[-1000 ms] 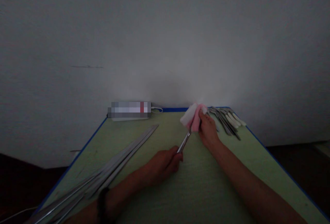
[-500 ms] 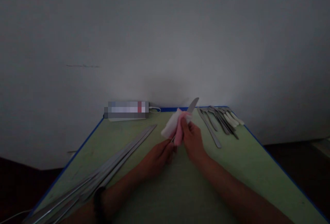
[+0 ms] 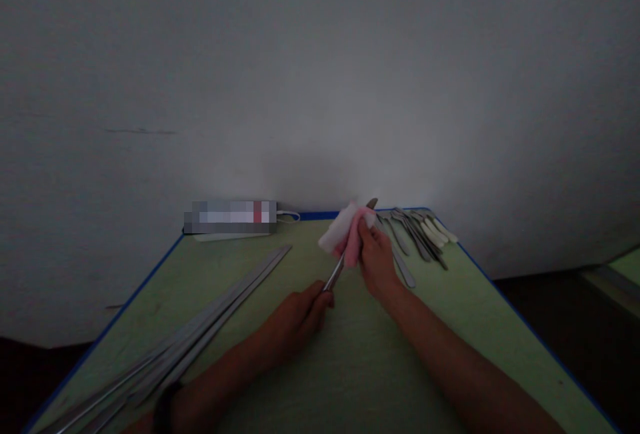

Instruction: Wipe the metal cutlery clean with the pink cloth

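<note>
My left hand [image 3: 300, 311] is closed round the handle of a metal table knife [image 3: 334, 277] that points up and away from me. A pink and white cloth [image 3: 346, 237] is wrapped round the blade, and my right hand [image 3: 376, 257] is closed on that cloth. Only the knife's tip shows above the cloth. Both hands hover over the middle of a green table [image 3: 350, 367] with a blue edge.
Several pieces of cutlery [image 3: 417, 234], some with white handles, lie at the table's far right corner. Long metal strips [image 3: 200, 327] run diagonally across the left side. A white device with a cable [image 3: 230, 221] sits at the far edge against a plain wall.
My right hand slid the cloth down the blade toward my left hand, then back up toward the tip. The view has shifted a little to the right.
</note>
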`<state>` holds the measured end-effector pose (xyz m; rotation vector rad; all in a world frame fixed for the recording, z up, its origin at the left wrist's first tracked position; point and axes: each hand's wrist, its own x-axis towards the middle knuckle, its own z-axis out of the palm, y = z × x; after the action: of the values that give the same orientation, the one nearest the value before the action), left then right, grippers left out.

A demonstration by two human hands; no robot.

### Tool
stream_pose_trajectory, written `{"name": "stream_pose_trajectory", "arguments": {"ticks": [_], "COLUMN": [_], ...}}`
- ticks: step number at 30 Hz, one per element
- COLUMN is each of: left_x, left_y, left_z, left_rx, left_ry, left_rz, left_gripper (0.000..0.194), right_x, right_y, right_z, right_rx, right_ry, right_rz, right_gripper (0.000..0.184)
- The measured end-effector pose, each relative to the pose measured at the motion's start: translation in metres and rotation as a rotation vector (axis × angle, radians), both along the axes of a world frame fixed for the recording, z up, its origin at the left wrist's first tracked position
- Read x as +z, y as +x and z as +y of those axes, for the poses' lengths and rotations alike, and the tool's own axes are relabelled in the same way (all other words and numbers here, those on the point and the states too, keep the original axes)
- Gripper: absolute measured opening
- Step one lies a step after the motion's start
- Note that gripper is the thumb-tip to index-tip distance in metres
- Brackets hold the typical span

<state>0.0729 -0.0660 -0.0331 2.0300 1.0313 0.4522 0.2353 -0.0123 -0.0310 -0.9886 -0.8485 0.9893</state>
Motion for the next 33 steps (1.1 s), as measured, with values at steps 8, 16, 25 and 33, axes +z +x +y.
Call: {"name": "stream_pose_trajectory", "arguments": {"ticks": [8, 16, 25, 33], "left_x": [0.005, 0.004, -0.007, -0.003], "left_y": [-0.003, 0.001, -0.002, 0.005], "left_z": [-0.002, 0.0, 0.009, 0.001], "left_rx": [-0.071, -0.013, 0.08, 0.225], "left_ry": [-0.051, -0.055, 0.006, 0.159], "left_rz": [-0.047, -0.033, -0.06, 0.159], "left_gripper": [0.035, 0.042, 0.037, 0.038], "right_x": [0.023, 0.009, -0.02, 0.008], "right_y": [0.037, 0.005, -0.034, -0.018], "right_z": [0.015, 0.001, -0.026, -0.01], "right_rx": [-0.248, -0.171, -0.047, 0.029], "right_ry": [0.084, 0.0, -0.1, -0.008], "right_rz": [0.072, -0.018, -0.198, 0.286], "right_gripper": [0.035, 0.038, 0.035, 0.02]}}
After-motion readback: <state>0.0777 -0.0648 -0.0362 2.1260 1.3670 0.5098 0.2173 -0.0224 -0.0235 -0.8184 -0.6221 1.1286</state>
